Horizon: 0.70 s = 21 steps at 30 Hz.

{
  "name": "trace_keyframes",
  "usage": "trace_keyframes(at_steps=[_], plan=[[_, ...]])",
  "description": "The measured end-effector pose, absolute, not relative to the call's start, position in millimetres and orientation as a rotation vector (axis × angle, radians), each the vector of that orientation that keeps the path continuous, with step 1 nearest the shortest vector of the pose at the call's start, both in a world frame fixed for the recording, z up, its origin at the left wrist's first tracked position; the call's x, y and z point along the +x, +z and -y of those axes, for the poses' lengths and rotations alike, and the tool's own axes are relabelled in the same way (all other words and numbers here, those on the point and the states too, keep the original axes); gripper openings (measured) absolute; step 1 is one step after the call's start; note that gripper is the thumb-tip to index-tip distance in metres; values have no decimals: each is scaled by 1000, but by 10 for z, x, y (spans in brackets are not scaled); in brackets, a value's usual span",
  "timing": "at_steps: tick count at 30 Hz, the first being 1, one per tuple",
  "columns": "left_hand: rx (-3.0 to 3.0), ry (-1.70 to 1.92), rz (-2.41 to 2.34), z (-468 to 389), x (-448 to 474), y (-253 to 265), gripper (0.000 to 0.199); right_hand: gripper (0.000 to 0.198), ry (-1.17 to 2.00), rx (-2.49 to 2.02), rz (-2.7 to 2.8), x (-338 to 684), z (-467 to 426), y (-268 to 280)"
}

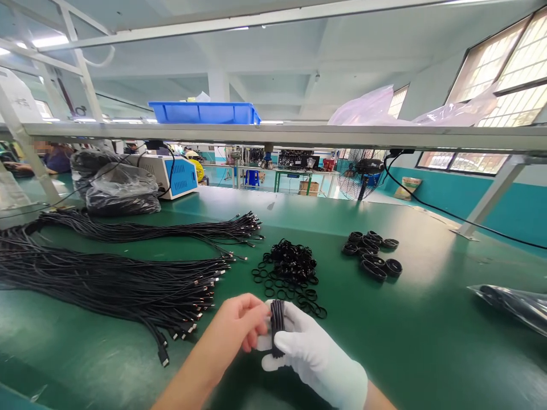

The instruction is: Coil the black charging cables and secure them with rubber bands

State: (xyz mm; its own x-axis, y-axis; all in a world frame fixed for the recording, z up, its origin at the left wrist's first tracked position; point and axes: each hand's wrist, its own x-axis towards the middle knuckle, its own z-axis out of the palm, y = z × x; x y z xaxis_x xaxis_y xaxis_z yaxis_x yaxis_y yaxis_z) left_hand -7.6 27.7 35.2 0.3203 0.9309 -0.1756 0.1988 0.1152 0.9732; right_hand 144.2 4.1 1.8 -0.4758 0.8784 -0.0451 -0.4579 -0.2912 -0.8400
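My right hand (314,347), in a white glove, grips a coiled black cable (277,327) above the front of the green table. Its thumb presses on the near face of the coil, and the other fingers are behind it. My bare left hand (241,322) is at the coil's left side, fingers curled in; what is between its fingertips, if anything, is hidden. Just beyond both hands lies a heap of small black bands (294,263), with loose ones spread around it. Left of them lie long black cables (111,279) in a thick bundle, their plug ends toward me.
Several finished-looking cable coils (371,250) sit to the right on the green table (427,319). A second cable bundle (149,230) lies farther back. Bagged items (123,185) and a blue-white machine (177,176) stand back left. A shelf (299,132) crosses above, holding a blue tray (205,113).
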Motion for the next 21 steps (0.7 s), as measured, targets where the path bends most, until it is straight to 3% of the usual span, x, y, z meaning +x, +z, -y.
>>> trace_keyframes(at_steps=[7, 12, 21], plan=[[1320, 734, -1109, -193, -8, 228, 17, 52, 1859, -866, 1092, 1405, -89, -47], [1239, 779, -1086, -173, -14, 153, 17, 44, 1988, -657, 1066, 1435, -87, -107], [1335, 755, -1103, -145, -57, 122, 19, 48, 2012, -784, 1002, 1445, -49, -60]])
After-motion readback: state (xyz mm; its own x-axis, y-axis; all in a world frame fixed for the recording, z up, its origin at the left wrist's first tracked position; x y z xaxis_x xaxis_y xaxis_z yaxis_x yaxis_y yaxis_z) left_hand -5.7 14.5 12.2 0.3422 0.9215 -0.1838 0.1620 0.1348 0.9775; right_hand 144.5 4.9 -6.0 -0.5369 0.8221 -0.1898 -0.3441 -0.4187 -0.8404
